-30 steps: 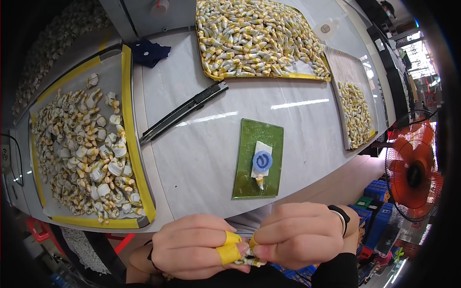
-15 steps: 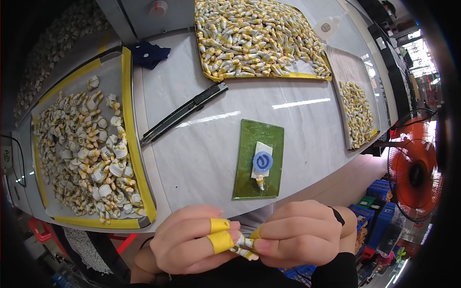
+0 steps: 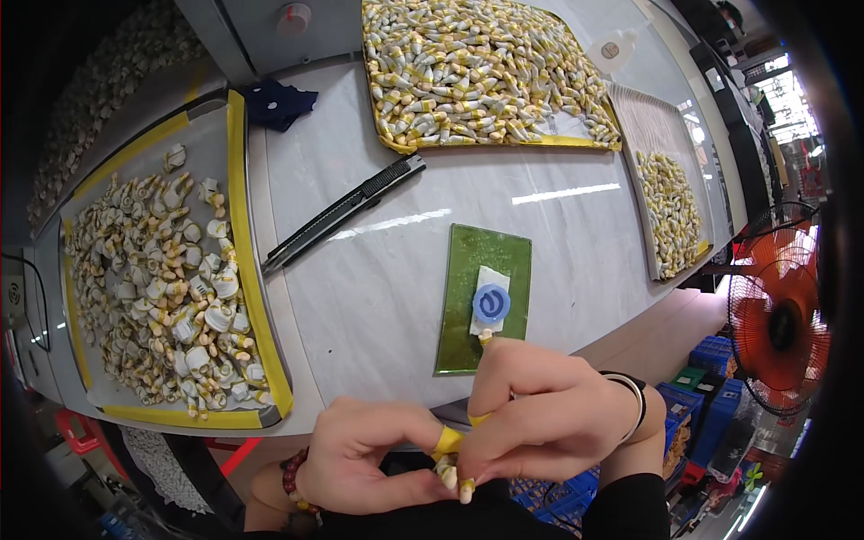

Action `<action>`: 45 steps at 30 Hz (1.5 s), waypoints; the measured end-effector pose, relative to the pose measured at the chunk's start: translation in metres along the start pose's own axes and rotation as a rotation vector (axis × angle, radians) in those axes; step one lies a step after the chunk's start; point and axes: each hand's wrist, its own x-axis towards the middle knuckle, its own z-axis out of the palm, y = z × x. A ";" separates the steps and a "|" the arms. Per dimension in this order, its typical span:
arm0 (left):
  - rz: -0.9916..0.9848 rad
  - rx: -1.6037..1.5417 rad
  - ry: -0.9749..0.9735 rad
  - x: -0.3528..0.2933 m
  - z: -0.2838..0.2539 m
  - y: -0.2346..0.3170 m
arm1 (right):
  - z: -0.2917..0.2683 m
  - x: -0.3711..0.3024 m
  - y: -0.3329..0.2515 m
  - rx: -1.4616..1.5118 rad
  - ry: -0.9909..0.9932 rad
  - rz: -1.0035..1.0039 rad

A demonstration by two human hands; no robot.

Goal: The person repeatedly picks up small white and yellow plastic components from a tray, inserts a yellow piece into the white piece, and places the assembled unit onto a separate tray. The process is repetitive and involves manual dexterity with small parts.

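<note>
My left hand (image 3: 364, 454) and my right hand (image 3: 549, 418) meet at the lower edge, below the table's front. Together they pinch a small white and yellow piece (image 3: 447, 472) between the fingertips. Yellow tape wraps my left thumb (image 3: 447, 440). My right index finger reaches up toward the green pad (image 3: 468, 337), where a small white block with a round blue cap (image 3: 490, 303) lies. The piece is mostly hidden by my fingers.
A yellow-edged tray (image 3: 247, 297) of white and yellow pieces sits left. A second full tray (image 3: 477, 67) lies at the back, a third tray (image 3: 670, 202) at the right. A black utility knife (image 3: 346, 211) lies on the white table. A dark cloth (image 3: 274, 102) is behind. An orange fan (image 3: 778, 319) stands right.
Both hands have shifted slightly right and up. My right index finger has stretched toward the green pad; the small piece stays pinched between my fingertips.
</note>
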 end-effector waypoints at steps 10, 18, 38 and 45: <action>0.042 0.143 -0.099 0.000 0.000 0.012 | 0.005 -0.001 -0.006 -0.103 -0.069 0.008; 0.251 1.577 0.417 -0.036 -0.053 0.142 | 0.004 -0.024 -0.015 -0.291 0.270 -0.062; 0.166 1.877 0.854 0.021 -0.333 0.240 | -0.033 -0.050 -0.027 -0.711 0.477 -0.062; 0.329 1.116 0.670 -0.031 -0.134 0.163 | -0.117 -0.018 -0.019 -1.154 0.390 0.271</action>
